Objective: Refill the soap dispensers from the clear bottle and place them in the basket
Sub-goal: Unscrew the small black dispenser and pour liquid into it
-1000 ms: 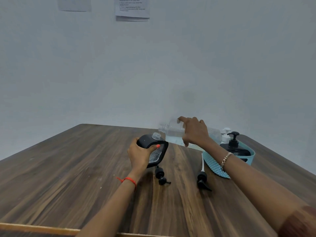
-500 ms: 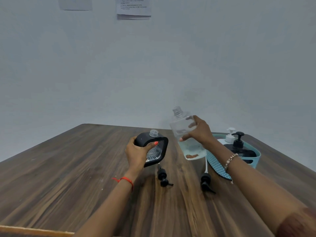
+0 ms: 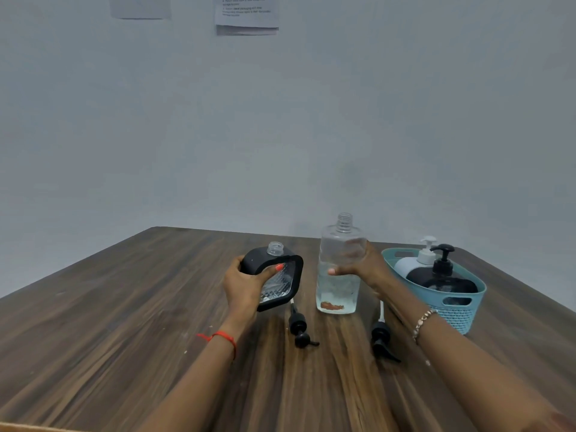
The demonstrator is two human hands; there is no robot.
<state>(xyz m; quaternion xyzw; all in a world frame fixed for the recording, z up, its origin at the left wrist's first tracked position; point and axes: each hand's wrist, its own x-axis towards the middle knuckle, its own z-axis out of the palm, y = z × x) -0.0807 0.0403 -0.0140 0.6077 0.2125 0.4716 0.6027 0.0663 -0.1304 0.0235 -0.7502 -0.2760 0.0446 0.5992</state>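
From the head camera, the left hand [image 3: 246, 288] is wrapped around a black soap dispenser [image 3: 274, 277] with a clear ribbed front panel, its fingers [image 3: 276, 269] closed over the upper edge and the thumb pressed on the panel. The dispenser is tilted, its uncapped threaded neck pointing up and slightly away, and it is held over the wooden bench [image 3: 109, 322] — whether its lower corner touches the wood cannot be told.

Just to the right, the right hand [image 3: 361, 269] grips the clear bottle [image 3: 339, 269] around its middle, fingers curled behind it and the thumb across the front. The bottle stands upright with its neck open and is roughly half full of clear liquid. Its base is close to the bench, but contact cannot be judged.

Two black pump heads lie on the bench nearer the camera: one pump [image 3: 299, 330] below the dispenser, the other pump [image 3: 381, 338] under the right forearm, each with its tube pointing away from the person.

At the right edge of the bench sits a teal basket [image 3: 461, 310] with a perforated wall and slot handles. Inside it are two capped dispensers, a white dispenser [image 3: 411, 265] at the back and a black capped dispenser [image 3: 442, 279] in front — both upright, pumps fitted.

A red thread [image 3: 223, 336] circles the left wrist and a beaded bracelet [image 3: 424, 321] the right.
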